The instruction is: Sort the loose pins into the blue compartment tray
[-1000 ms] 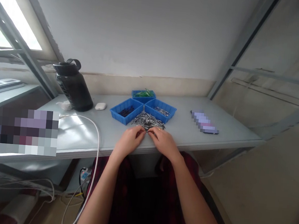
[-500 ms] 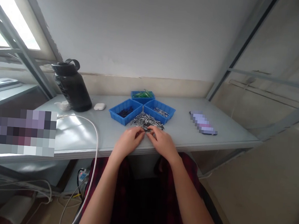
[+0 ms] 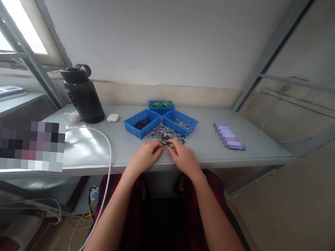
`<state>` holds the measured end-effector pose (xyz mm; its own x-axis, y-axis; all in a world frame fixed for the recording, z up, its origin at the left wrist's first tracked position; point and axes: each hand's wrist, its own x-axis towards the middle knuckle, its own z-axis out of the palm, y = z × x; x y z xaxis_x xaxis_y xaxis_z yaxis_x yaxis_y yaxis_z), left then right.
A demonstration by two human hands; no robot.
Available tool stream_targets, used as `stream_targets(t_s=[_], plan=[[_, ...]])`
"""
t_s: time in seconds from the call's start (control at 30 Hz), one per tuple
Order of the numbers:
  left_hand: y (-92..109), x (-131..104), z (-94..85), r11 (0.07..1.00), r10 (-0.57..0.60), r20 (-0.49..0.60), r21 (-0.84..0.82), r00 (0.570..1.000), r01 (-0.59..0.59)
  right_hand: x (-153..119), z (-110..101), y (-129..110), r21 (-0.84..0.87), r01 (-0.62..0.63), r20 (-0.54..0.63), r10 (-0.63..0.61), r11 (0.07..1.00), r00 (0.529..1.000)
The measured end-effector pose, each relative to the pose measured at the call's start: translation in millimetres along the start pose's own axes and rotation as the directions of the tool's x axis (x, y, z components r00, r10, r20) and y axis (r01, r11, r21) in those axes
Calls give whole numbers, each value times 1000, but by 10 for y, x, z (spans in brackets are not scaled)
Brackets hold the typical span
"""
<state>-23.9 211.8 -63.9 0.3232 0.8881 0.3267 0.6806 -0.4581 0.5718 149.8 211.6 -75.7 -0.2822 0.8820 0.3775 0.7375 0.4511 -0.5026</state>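
Observation:
My left hand (image 3: pixel 146 156) and my right hand (image 3: pixel 184 157) meet over the table's front part, fingertips almost touching. Both are closed in a pinch around something small and dark that is too tiny to name. Just beyond the fingertips lies a loose pile of thin silver metal pins (image 3: pixel 165 133). Behind it, a blue bin (image 3: pixel 129 128) on the left holds dark small pieces, and a blue bin (image 3: pixel 192 128) on the right holds more silver pins. At the back, a third blue bin (image 3: pixel 159 110) contains green pieces.
A black water bottle (image 3: pixel 84 99) stands at the left beside crumpled tissue (image 3: pixel 72 116) and a white earbud case (image 3: pixel 112 117). A phone (image 3: pixel 229 137) lies at the right. A white cable (image 3: pixel 111 152) hangs over the table's front edge (image 3: pixel 88 168).
My hands stay in nearly the same place over the front of the pile, with small finger movements. The view has shifted slightly.

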Motion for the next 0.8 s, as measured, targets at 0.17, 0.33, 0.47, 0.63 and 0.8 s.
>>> stream_targets(t_s=[0.17, 0.33, 0.47, 0.63, 0.8], plan=[[-6, 3, -4, 999, -46, -9, -19, 999, 46, 6, 12, 5, -38, 12, -6, -12, 999, 1000], [4, -3, -14, 1000, -10, 12, -9, 1000, 10, 8, 7, 6, -55, 24, 0, -24, 998, 1000], [-2, 2, -4, 1000, -28, 8, 0, 1000, 28, 12, 6, -2, -37, 6, -5, -7, 999, 1000], [-22, 6, 10, 1000, -16, 10, -11, 1000, 16, 8, 0, -3, -19, 11, -11, -12, 1000, 1000], [-16, 4, 6, 999, -39, 2, -30, 999, 39, 11, 6, -2, -40, 15, -2, -15, 999, 1000]])
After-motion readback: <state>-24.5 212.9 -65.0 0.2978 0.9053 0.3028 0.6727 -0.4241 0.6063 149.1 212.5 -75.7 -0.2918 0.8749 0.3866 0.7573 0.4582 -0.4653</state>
